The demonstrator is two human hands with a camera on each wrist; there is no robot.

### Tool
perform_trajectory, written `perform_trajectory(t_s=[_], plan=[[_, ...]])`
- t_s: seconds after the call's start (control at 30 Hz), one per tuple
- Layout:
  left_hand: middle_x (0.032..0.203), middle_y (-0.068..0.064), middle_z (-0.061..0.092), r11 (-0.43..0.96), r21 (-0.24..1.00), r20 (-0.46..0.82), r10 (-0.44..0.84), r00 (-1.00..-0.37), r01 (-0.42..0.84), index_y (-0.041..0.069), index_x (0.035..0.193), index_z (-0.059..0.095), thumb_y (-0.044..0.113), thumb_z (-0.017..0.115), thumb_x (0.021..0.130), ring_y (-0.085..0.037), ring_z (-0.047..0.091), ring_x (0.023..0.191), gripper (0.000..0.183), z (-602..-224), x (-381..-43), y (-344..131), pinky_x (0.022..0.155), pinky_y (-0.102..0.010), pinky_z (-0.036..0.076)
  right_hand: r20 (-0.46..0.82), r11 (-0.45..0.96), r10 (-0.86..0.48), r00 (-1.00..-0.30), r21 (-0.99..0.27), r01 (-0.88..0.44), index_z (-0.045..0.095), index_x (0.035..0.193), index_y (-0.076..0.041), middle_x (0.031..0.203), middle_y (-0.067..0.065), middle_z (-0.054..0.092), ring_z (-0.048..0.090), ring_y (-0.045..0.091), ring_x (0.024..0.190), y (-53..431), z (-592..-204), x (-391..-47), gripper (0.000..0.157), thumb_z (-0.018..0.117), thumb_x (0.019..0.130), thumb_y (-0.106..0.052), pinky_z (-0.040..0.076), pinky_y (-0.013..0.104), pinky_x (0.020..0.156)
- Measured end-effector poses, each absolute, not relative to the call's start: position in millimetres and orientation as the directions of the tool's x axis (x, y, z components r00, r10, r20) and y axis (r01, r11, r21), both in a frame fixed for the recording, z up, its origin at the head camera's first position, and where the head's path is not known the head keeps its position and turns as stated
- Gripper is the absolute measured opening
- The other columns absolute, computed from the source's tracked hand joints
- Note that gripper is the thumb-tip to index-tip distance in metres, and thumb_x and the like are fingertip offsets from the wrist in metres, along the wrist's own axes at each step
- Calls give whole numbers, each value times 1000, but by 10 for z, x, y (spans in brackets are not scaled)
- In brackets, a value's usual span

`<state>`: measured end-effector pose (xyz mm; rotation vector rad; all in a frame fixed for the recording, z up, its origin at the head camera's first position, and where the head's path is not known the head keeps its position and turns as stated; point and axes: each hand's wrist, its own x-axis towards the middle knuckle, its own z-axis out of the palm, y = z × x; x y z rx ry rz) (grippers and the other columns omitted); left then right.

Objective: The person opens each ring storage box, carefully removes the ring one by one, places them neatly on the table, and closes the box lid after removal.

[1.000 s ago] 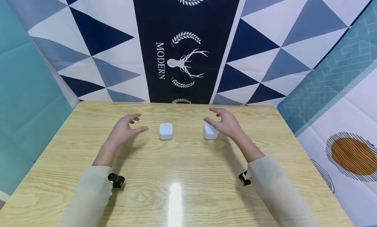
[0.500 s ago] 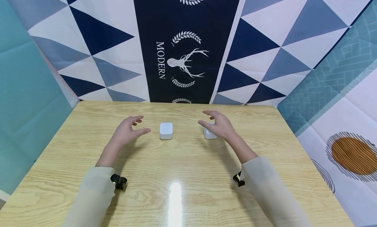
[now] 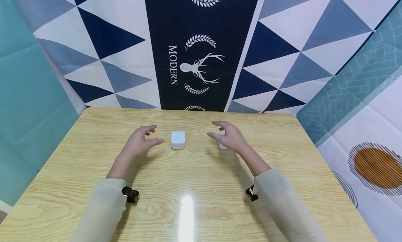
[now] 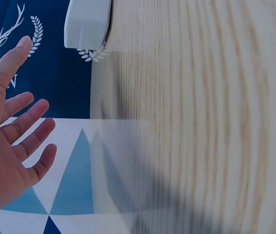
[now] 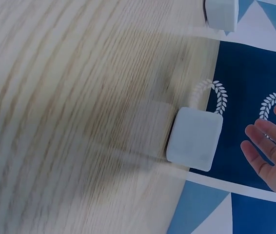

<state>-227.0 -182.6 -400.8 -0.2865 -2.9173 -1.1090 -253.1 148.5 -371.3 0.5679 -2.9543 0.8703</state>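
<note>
Two small white rounded blocks rest on the wooden table. The left white block stands in plain sight; my left hand hovers to its left, apart from it, fingers spread and thumb pointing toward it. Over the right white block is my right hand, which hides much of it in the head view. In the right wrist view that same block shows whole, with a gap between it and the loosely bent fingers. The left wrist view has the palm facing up and nothing held.
The pale wooden table ends at a patterned cloth backdrop. A teal cloth hangs at the left, and a patterned cloth at the right. Black wrist cameras sit at both cuffs.
My left hand has drifted right, a little nearer the left block. My right hand has moved left and slightly toward me, covering more of the right block. Both blocks stay put.
</note>
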Motion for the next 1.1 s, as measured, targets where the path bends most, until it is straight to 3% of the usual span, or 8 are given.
perform_trajectory(t_s=[0.4,0.77,1.1], plan=[[120,-13,54,719,674,71,168,-983,171,7,129,44,46,65,74,-31,49,107,71,-4035,-2269,-1759,87,-43,39,110,777,-352,-929,-519,-356,51,125,-19,127,3,52,55,22,104,1413,-3792,-2557,59,53,79,-55,42,40,85],[123,-11,52,707,690,48,169,-984,155,9,129,44,51,64,72,-30,48,109,74,-4095,-2250,-1706,88,-43,39,135,762,-384,-913,-513,-396,53,122,-17,122,4,55,57,24,99,1312,-3862,-2541,56,57,78,-51,44,39,80],[123,-10,53,705,693,49,163,-985,151,8,129,45,47,66,72,-30,48,108,72,-4124,-2260,-1656,87,-43,40,139,750,-390,-910,-525,-402,54,122,-18,122,4,56,58,24,99,1248,-3922,-2553,55,57,77,-51,45,39,80]])
